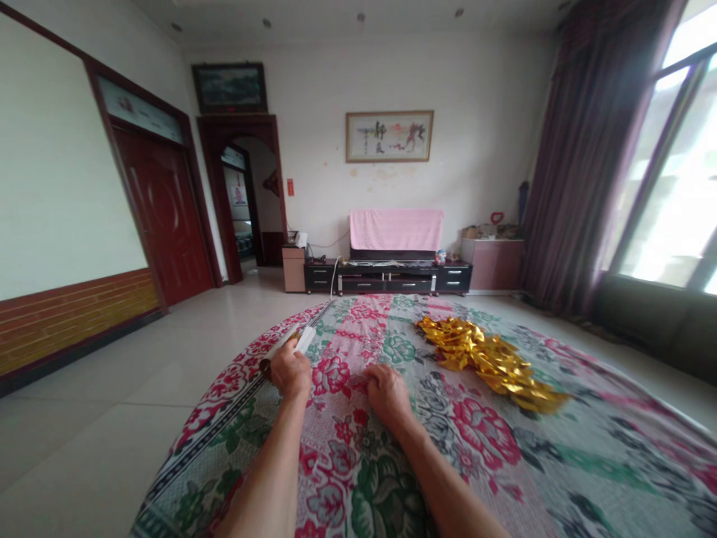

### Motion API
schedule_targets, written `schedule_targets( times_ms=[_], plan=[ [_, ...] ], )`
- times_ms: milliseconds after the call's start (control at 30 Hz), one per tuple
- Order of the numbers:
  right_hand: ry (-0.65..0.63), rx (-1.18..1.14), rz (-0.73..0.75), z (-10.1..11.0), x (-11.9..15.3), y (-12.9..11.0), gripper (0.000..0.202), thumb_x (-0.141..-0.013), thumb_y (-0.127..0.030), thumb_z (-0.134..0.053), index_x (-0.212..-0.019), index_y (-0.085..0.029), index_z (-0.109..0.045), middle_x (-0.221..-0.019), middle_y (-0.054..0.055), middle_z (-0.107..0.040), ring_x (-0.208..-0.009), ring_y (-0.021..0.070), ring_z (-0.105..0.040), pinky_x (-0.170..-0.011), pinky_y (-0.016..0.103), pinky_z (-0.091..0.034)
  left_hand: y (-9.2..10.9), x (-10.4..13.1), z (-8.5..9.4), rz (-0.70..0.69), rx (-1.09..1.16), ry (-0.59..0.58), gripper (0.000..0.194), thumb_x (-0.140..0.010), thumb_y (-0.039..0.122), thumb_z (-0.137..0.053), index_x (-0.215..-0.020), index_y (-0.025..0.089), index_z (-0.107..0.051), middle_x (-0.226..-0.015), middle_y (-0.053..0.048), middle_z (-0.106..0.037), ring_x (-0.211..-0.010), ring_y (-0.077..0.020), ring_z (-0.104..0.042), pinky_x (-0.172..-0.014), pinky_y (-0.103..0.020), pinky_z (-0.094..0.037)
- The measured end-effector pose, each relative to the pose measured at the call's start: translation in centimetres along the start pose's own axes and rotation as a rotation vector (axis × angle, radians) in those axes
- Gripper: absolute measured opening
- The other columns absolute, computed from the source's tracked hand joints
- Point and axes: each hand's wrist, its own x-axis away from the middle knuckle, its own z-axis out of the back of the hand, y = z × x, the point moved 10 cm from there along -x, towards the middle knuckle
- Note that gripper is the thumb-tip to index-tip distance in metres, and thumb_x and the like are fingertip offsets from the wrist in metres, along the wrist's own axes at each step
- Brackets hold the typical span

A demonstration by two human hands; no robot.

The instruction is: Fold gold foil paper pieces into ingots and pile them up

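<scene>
My left hand [292,370] clamps a white strip [305,341] over the left of the cloth [330,373]. My right hand [388,396] is curled, contents unclear. A loose pinch could drop the strip

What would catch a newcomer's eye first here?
Probably the shiny, crumpled gold foil heap, right of centre on the red-and-green floral cloth. Next might come the pale pink cloth draped above the long, low black cabinet at the far wall. Nearer, the left hand holds a flat white piece, with the right hand beside it.
</scene>
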Motion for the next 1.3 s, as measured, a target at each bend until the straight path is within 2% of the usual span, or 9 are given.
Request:
schedule_targets(
  times_ms=[233,400,533,800,1100,1300],
  plan=[
    [0.016,0.003,0.012,0.0,0.0,0.0,0.028,-0.068,-0.008,-0.041,-0.075,-0.018,-0.065,-0.077,0.003,-0.063,-0.074,0.0135,-0.055,-0.071,0.02,-0.035,0.3,-0.1,-0.2,-0.001,-0.115,-0.036,0.035,-0.074,0.02,-0.046,-0.104,0.013,-0.063,-0.089,-0.013,-0.066,-0.086,-0.0234,-0.059,-0.078,-0.03,-0.043],
    [0.009,0.012,0.009,0.2,0.0,-0.1,0.028,-0.069,-0.007,-0.041,-0.075,-0.019,-0.066,-0.077,0.002,-0.063,-0.075,0.0134,-0.055,-0.072,0.02,-0.035,0.1,0.2,-0.4,0.067,-0.176,-0.109,0.035,-0.08,0.026,-0.037,-0.093,0.015,-0.067,-0.084,-0.015,-0.065,-0.081,-0.0254,-0.061,-0.069,-0.032,-0.044],
    [-0.008,0.034,0.003,0.2,0.1,-0.3,0.029,-0.069,-0.007,-0.041,-0.075,-0.019,-0.066,-0.076,0.002,-0.063,-0.074,0.0129,-0.055,-0.072,0.02,-0.035,-0.4,0.5,-0.7,0.134,-0.17,-0.161,0.034,-0.08,0.027,-0.039,-0.093,0.016,-0.068,-0.089,-0.017,-0.065,-0.084,-0.0269,-0.06,-0.067,-0.033,-0.045],
    [-0.021,0.045,0.0,0.2,0.1,-0.4,0.028,-0.07,-0.007,-0.041,-0.075,-0.019,-0.066,-0.076,0.002,-0.063,-0.074,0.0127,-0.055,-0.072,0.019,-0.035,0.1,0.6,-0.6,0.112,-0.14,-0.176,0.03,-0.078,0.024,-0.041,-0.088,0.019,-0.069,-0.09,-0.016,-0.065,-0.086,-0.0284,-0.061,-0.067,-0.035,-0.046],
    [-0.018,0.042,0.008,0.3,0.1,-0.5,0.029,-0.069,-0.006,-0.041,-0.074,-0.019,-0.066,-0.075,0.002,-0.063,-0.073,0.0126,-0.054,-0.071,0.019,-0.035,0.4,0.7,-1.1,0.112,-0.144,-0.256,0.03,-0.079,0.022,-0.039,-0.091,0.015,-0.066,-0.092,-0.017,-0.066,-0.085,-0.0278,-0.062,-0.068,-0.034,-0.046],
    [-0.026,0.051,-0.017,0.3,0.1,-0.3,0.03,-0.069,-0.007,-0.041,-0.076,-0.019,-0.067,-0.077,0.002,-0.064,-0.075,0.0129,-0.055,-0.073,0.02,-0.035,0.0,0.8,-1.6,0.125,-0.178,-0.304,0.033,-0.079,0.025,-0.039,-0.086,0.013,-0.069,-0.088,-0.017,-0.067,-0.082,-0.0279,-0.063,-0.066,-0.034,-0.047]
  ],
)
